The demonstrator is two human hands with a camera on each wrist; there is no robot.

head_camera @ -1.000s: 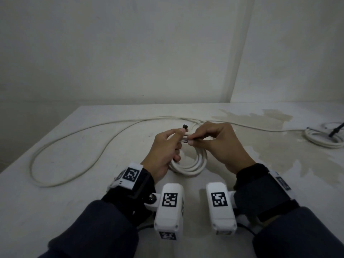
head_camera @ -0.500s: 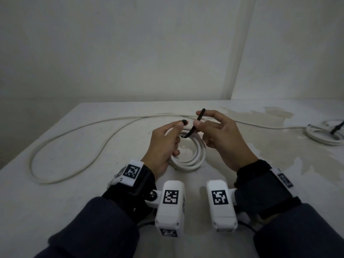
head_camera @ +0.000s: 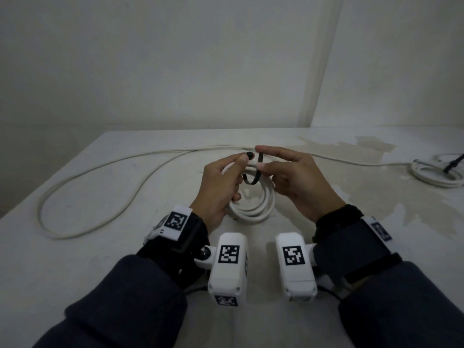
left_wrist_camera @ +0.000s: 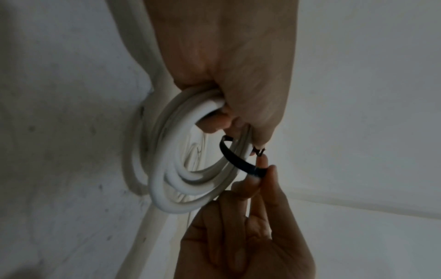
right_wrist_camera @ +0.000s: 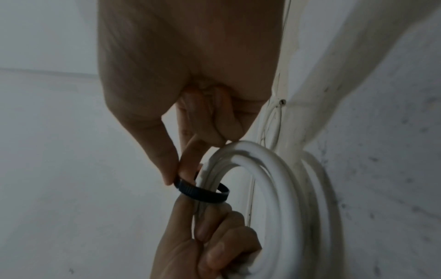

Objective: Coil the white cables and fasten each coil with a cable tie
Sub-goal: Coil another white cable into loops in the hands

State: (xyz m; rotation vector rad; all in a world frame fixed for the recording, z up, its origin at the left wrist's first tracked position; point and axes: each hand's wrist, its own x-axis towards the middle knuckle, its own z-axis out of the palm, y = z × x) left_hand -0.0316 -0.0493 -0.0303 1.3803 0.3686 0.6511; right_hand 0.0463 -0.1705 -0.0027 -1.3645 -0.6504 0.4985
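— Since half a second ago, what is changing?
— Right hand (head_camera: 298, 182) is now bending the thin black ribbed cable tie (head_camera: 252, 180) into a U under the coiled white round cable (head_camera: 253, 207), pinching its tail upright.
— And the left hand (head_camera: 221, 187)?
— It is gripping the coil on the white stained table (head_camera: 75, 259), thumb against the tie's head. Farther right, a second tied white coil (head_camera: 437, 174) is lying.

Two cable coils (head_camera: 252, 197) (head_camera: 437, 172); two cable ties (head_camera: 253, 177) (head_camera: 453, 164); two hands (head_camera: 221, 187) (head_camera: 298, 182).
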